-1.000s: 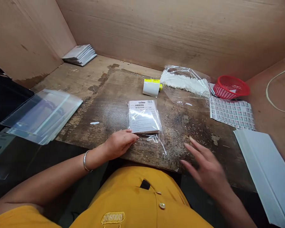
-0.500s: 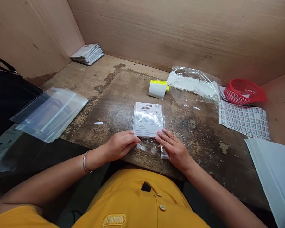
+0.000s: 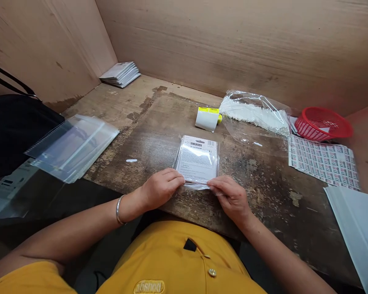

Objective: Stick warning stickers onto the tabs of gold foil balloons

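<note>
A printed card pack in a clear plastic bag (image 3: 197, 160) lies flat on the table in front of me, its hanger slot at the far end. My left hand (image 3: 163, 188) pinches the near left corner of the bag's flap. At the near right corner, my right hand (image 3: 231, 196) grips the same flap between thumb and fingers. The flap is folded up along the card's near edge. Just beyond the pack stands a roll of yellow and white labels (image 3: 207, 119).
Clear plastic sleeves (image 3: 73, 147) lie at the left by a black bag (image 3: 18, 132). Packed cards (image 3: 121, 74) are stacked in the far left corner. Rightward are a bag of white sticks (image 3: 254, 114), a red basket (image 3: 323, 122), a sticker sheet (image 3: 323, 161) and white sheets (image 3: 355, 224).
My right hand has moved from lying on the pack's corner to pinching the flap. The flap, which lay loose toward me, is now folded up at the near edge. The view has shifted slightly.
</note>
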Demonstrator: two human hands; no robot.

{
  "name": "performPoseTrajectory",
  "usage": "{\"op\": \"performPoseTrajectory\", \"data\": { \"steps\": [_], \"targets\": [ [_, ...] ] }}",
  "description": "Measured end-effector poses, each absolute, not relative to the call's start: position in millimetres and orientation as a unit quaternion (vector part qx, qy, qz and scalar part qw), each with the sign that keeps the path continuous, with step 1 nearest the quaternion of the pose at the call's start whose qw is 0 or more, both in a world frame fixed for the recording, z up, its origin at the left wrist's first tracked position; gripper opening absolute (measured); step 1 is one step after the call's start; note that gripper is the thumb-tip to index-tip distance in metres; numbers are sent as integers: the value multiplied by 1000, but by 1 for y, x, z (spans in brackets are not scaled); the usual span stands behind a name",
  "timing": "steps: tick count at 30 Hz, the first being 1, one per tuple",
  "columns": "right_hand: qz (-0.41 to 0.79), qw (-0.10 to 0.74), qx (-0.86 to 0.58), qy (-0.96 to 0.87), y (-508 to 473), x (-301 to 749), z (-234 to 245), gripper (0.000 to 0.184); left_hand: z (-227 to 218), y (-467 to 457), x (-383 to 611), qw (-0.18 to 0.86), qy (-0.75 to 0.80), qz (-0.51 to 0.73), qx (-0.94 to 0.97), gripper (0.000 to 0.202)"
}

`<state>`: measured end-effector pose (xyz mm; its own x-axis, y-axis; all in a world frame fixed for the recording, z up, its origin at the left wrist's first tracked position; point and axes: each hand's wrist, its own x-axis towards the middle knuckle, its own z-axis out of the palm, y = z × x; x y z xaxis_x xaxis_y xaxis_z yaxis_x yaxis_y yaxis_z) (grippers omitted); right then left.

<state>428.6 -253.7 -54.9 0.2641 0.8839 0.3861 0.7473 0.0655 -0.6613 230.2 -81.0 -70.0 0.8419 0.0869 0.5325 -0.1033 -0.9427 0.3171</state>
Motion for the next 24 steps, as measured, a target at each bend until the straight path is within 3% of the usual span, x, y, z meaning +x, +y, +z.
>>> {"op": "performPoseTrajectory", "data": {
  "steps": [4, 11, 18, 24],
  "targets": [
    [191, 464, -729, -466, -244, 431, -54, 17, -61, -77, 235, 283, 94, 232, 926, 19],
    [200, 501, -761, -361, -229, 429, -56, 23, -48, -60, 257, 562, 303, 113, 761, 10],
    [186, 488, -788, -326, -223, 426, -59, 28, -51, -54, 269, 593, 369, 83, 711, 10],
    [175, 441, -813, -338, -218, 430, -62, 27, -52, -53, 269, 512, 365, 78, 774, 6]
  ]
}}
